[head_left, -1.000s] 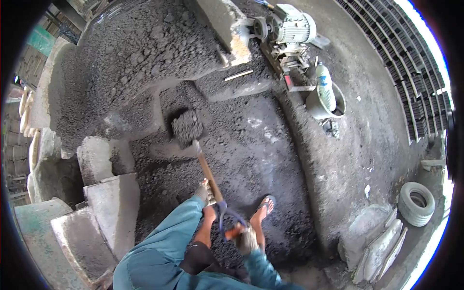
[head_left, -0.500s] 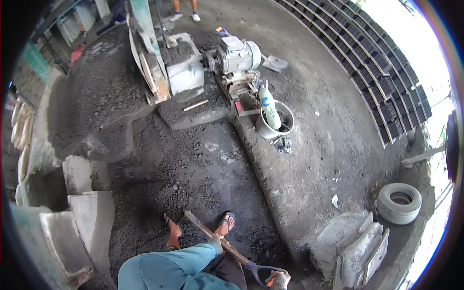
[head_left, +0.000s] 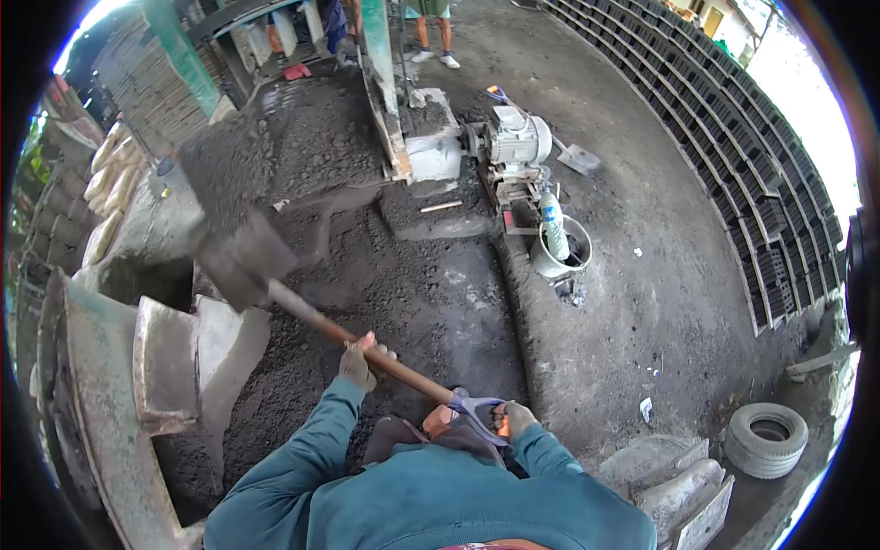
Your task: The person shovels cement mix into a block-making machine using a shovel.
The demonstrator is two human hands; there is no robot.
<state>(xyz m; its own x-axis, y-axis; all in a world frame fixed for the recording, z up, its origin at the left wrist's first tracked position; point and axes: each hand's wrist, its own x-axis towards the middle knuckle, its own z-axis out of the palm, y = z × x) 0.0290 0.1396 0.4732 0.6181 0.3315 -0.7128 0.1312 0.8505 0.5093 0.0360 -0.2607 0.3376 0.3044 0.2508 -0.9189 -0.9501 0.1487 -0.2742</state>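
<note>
Swung forward and leftward since half a second ago, the D-handled shovel (head_left: 325, 323) has its blurred blade (head_left: 240, 261) near the dark gritty heap (head_left: 321, 137). The left hand (head_left: 357, 365) wraps its fingers round the wooden shaft (head_left: 412, 374); the right hand (head_left: 519, 420) curls round the orange grip (head_left: 501, 423).

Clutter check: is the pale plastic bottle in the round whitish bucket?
In: the bottle sits within the bucket, its upper part rising above the rim.

At the near right we see a tire (head_left: 766, 462), with worn slabs (head_left: 680, 493) to its left. Farther off, we make out a bottle (head_left: 554, 223) in a bucket (head_left: 548, 264), a motor (head_left: 519, 139) beyond, stacked blocks (head_left: 710, 151) far right and pale sacks (head_left: 112, 188) left.
</note>
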